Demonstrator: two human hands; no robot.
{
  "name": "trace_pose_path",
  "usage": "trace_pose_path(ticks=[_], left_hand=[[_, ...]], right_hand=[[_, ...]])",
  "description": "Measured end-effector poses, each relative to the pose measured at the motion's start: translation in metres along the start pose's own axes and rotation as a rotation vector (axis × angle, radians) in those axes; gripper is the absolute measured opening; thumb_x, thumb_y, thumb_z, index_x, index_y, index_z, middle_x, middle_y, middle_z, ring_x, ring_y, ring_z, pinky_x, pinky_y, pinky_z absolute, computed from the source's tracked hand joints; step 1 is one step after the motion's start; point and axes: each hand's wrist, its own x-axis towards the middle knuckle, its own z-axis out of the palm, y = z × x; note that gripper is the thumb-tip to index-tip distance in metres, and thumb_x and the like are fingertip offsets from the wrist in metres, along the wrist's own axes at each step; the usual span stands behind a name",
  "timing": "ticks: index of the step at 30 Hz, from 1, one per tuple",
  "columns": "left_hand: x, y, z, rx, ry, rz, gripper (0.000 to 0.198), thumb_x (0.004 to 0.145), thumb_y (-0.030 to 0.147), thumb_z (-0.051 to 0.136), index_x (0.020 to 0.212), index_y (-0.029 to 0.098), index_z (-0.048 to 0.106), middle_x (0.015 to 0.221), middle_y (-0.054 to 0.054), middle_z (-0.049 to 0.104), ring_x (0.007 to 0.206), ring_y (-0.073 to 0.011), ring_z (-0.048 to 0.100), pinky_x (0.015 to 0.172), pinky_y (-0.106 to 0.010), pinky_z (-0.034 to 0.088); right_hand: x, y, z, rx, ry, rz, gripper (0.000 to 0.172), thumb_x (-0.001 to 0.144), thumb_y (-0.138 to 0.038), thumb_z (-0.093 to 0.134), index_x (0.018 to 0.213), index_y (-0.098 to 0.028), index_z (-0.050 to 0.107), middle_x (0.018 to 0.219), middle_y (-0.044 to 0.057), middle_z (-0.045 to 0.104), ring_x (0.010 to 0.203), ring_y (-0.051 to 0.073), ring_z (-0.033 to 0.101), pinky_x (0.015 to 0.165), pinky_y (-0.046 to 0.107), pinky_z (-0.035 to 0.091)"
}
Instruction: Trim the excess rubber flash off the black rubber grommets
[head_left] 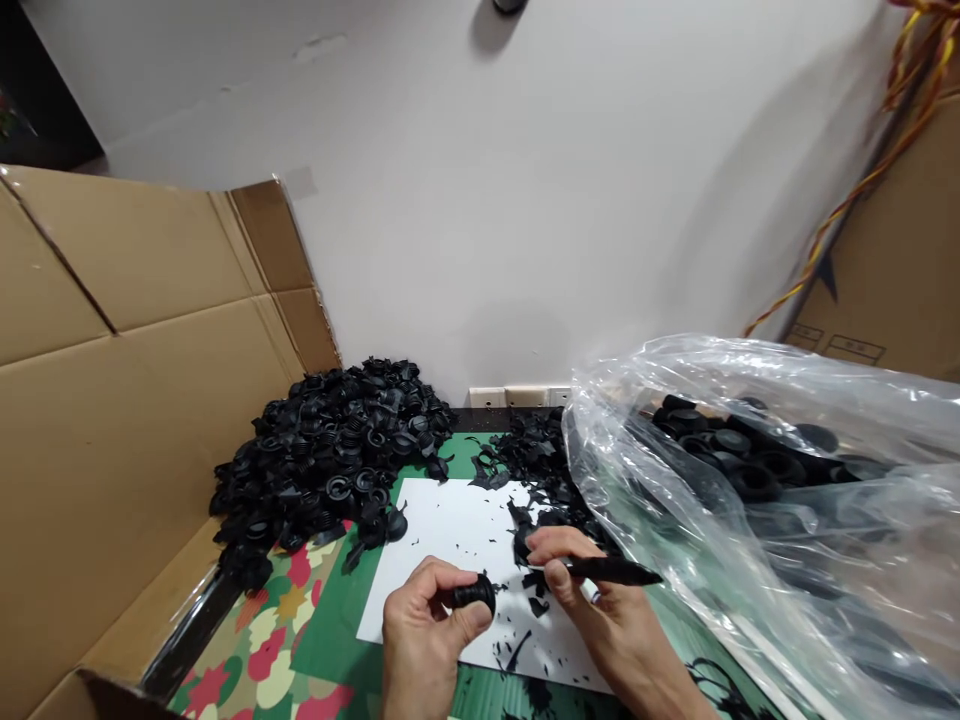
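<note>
Your left hand (424,632) pinches a black ribbed part (474,594) between thumb and fingertips, low over the white sheet (442,525). Your right hand (600,612) is closed around a slim black tool (613,571) (blade or pick, too dark to tell), just beside the part. Black scraps (537,604) litter the sheet. A pile of like parts (330,450) lies behind-left, and a clear plastic bag (750,560) is to the right.

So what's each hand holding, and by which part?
Left hand pinches a black round part by its sides; right hand grips a slim black tool near its working end, handle sticking out.
</note>
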Motion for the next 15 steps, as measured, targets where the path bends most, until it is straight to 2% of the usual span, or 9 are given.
trace_pose_path(ticks=[3, 6, 10, 15], left_hand=[[-0.003, 0.001, -0.008, 0.058, -0.047, 0.042, 0.008, 0.054, 0.014, 0.074, 0.061, 0.018, 0.072, 0.061, 0.0, 0.06, 0.058, -0.0151, 0.051, 0.054, -0.023, 0.04], [-0.006, 0.003, -0.011, 0.071, -0.042, 0.065, 0.008, 0.053, 0.014, 0.074, 0.06, 0.018, 0.072, 0.061, -0.001, 0.061, 0.058, -0.0155, 0.051, 0.054, -0.024, 0.039], [-0.011, 0.006, -0.008, 0.09, -0.032, 0.083, 0.009, 0.053, 0.012, 0.072, 0.059, 0.018, 0.072, 0.061, 0.0, 0.061, 0.057, -0.0155, 0.051, 0.053, -0.024, 0.039], [-0.018, 0.01, -0.001, 0.113, -0.047, 0.087, 0.011, 0.052, 0.01, 0.07, 0.058, 0.018, 0.071, 0.061, 0.0, 0.06, 0.057, -0.0156, 0.051, 0.053, -0.024, 0.038]], right_hand=[[-0.001, -0.001, 0.001, 0.112, -0.029, 0.0, 0.031, 0.087, -0.048, 0.05, 0.079, -0.022, 0.065, 0.088, 0.006, 0.063, 0.078, 0.022, 0.06, 0.063, 0.029, 0.05], [-0.005, 0.001, 0.001, 0.175, -0.065, 0.112, 0.034, 0.086, -0.051, 0.049, 0.082, -0.02, 0.063, 0.083, 0.005, 0.063, 0.066, 0.019, 0.058, 0.06, 0.03, 0.049], [-0.012, 0.0, -0.002, 0.229, -0.099, 0.166, 0.04, 0.085, -0.055, 0.048, 0.076, -0.019, 0.062, 0.073, 0.004, 0.062, 0.066, 0.02, 0.057, 0.061, 0.031, 0.046], [-0.022, -0.017, -0.011, 0.281, -0.115, 0.199, 0.04, 0.087, -0.053, 0.046, 0.072, -0.019, 0.062, 0.069, 0.004, 0.061, 0.065, 0.02, 0.056, 0.06, 0.031, 0.044]])
